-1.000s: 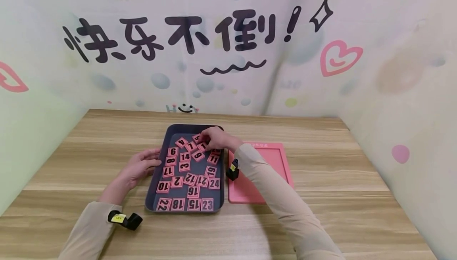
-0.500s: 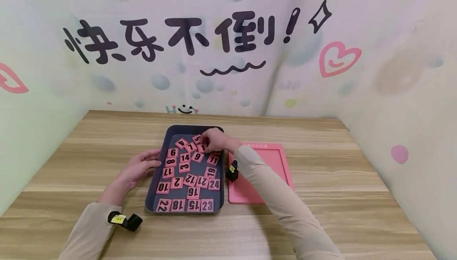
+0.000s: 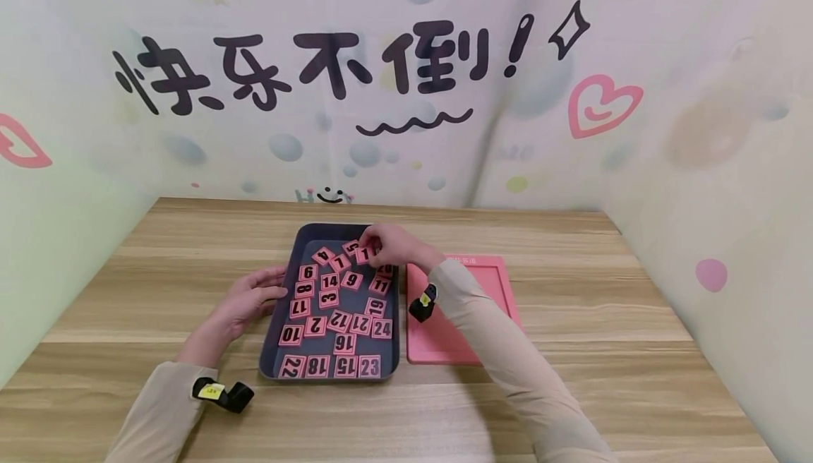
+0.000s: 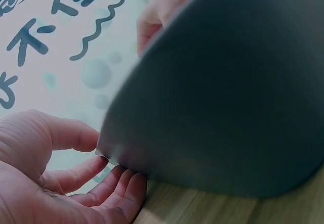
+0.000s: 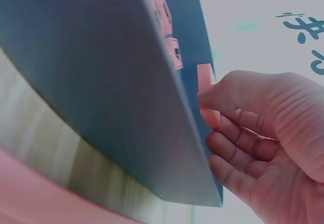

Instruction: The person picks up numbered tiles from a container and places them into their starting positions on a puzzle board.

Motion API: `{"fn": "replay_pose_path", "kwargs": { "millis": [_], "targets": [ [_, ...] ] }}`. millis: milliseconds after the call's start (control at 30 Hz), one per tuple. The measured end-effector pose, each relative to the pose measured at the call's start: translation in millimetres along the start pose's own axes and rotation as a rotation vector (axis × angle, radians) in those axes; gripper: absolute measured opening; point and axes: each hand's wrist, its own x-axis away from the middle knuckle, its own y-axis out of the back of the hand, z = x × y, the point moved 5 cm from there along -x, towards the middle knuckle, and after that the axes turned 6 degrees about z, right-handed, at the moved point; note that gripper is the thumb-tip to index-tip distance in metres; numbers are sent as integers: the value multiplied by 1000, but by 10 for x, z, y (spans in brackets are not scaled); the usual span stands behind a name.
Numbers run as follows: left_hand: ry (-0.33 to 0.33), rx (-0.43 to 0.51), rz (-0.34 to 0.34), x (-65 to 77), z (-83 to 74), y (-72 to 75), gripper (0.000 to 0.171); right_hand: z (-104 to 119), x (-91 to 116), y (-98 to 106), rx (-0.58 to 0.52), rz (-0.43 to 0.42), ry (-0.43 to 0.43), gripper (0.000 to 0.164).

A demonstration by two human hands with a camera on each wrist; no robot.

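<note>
A dark grey tray [image 3: 330,376] holds several pink number tiles, such as a 9 tile [image 3: 351,279] and a 14 tile [image 3: 329,281]. My right hand [image 3: 396,245] is over the far right part of the tray and pinches a pink tile marked 1 [image 3: 364,255]. Seen from the right wrist, that tile [image 5: 206,90] is between the thumb and fingers, inside the tray wall [image 5: 192,27]. My left hand [image 3: 250,297] rests against the tray's left side. In the left wrist view, its fingertips [image 4: 134,181] and thumb touch the tray's outer wall. Part of the 20 tile [image 3: 384,269] is covered.
A pink frame board [image 3: 438,336] lies just right of the tray, partly under my right forearm. The wooden table [image 3: 622,308] extends around both. Behind it hangs a printed wall cloth [image 3: 330,159].
My right hand has shifted slightly right and up, and the 1 tile has moved with it away from the 9 tile. The left hand stays at the tray's side.
</note>
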Motion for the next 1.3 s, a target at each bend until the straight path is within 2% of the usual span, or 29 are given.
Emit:
{"fn": "replay_pose_path", "kwargs": {
  "millis": [433,867,1000,1133,1300],
  "targets": [
    [-2,-3,8,-2,-2,-16,57,-131,321,184,-37,-87,30,26],
    [24,-20,-2,19,-28,-27,57,-395,644,247,23,-126,25,26],
    [29,-25,-6,26,-27,-28,57,-495,701,213,71,-114,-12,27],
    [28,-29,-4,24,-24,-28,56,-571,747,172,56,-86,-51,26],
    [26,-27,-3,17,-19,-27,56,-605,772,128,52,-63,-59,25]
  ]
}}
